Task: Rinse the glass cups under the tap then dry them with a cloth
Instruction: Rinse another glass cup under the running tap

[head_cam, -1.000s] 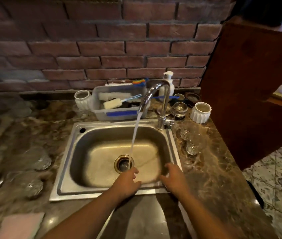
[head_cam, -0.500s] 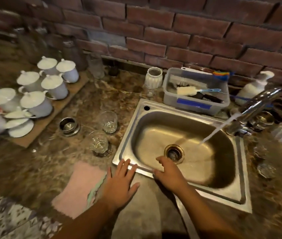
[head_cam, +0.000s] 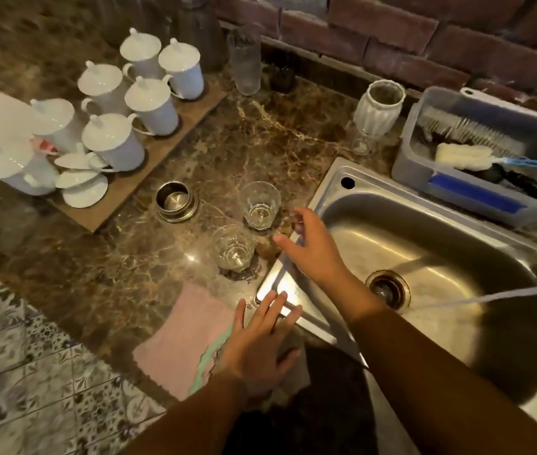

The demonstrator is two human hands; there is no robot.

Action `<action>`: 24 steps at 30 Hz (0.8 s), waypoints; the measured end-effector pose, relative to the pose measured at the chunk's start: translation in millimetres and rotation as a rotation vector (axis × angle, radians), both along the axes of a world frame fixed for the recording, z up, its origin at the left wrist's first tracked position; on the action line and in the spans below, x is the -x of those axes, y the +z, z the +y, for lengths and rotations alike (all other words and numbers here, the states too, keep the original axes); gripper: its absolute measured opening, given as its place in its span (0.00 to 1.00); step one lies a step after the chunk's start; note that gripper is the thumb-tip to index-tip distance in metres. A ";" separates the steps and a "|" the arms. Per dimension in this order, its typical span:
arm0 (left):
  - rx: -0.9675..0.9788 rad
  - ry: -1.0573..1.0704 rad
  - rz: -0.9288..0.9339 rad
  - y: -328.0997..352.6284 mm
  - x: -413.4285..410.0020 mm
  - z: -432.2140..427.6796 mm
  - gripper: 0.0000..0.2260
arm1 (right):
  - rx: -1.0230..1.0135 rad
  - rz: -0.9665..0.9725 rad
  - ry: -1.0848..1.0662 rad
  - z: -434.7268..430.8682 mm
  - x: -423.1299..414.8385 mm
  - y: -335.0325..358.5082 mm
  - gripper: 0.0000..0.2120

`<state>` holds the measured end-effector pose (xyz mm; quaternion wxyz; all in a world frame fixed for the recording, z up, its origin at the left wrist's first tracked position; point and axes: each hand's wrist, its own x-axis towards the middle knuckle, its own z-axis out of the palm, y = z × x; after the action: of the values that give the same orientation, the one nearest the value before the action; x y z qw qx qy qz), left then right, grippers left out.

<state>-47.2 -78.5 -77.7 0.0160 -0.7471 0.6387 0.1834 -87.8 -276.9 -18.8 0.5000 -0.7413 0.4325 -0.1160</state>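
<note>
Two clear glass cups stand upright on the marble counter left of the sink: a far one and a near one. My right hand hovers open over the sink's left rim, fingers spread toward the cups, a short gap from both. My left hand lies flat and open at the counter's front edge, partly on a pink cloth. A stream of water runs into the steel sink from the right; the tap itself is out of frame.
White lidded mugs sit on a wooden board at the left. A small steel cup stands near the glasses. A ribbed white jar, a tall glass and a plastic tub of brushes line the brick wall.
The view has swung left from the sink to the counter. My right hand has moved from the sink's front rim up and left toward the two glasses; my left hand has stayed by the cloth.
</note>
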 end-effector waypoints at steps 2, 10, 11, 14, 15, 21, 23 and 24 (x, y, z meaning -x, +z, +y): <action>-0.018 -0.025 -0.033 -2.5 -0.5 -0.6 0.32 | 0.008 -0.019 0.032 -14.0 -13.1 -4.5 0.37; 0.048 -0.016 -0.040 -4.5 -3.0 0.1 0.33 | -0.105 -0.099 0.112 -33.9 -49.3 -26.4 0.52; 0.051 -0.010 -0.040 -4.7 -2.4 0.5 0.32 | -0.122 -0.113 0.119 -32.4 -51.0 -27.0 0.53; 0.049 0.010 -0.014 -4.7 -2.2 2.6 0.32 | -0.130 -0.158 0.082 -30.6 -55.8 -28.0 0.49; 0.048 0.012 -0.008 -4.4 -2.5 3.0 0.32 | -0.125 -0.165 0.066 -30.7 -57.0 -27.4 0.47; 0.044 -0.003 -0.001 -6.8 -2.9 2.0 0.31 | -0.156 -0.237 -0.006 -21.1 -45.3 -19.1 0.40; 0.062 -0.001 -0.012 -7.5 -2.7 2.0 0.31 | -0.182 -0.275 -0.036 -14.4 -33.7 -14.0 0.39; 0.074 0.003 -0.013 -7.5 -1.7 2.3 0.31 | -0.193 -0.288 -0.055 -11.3 -26.5 -10.5 0.38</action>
<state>-45.5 -76.2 -85.2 -0.0076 -0.7493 0.6439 0.1546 -61.3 -288.2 -29.3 0.6223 -0.6535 0.3854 -0.1927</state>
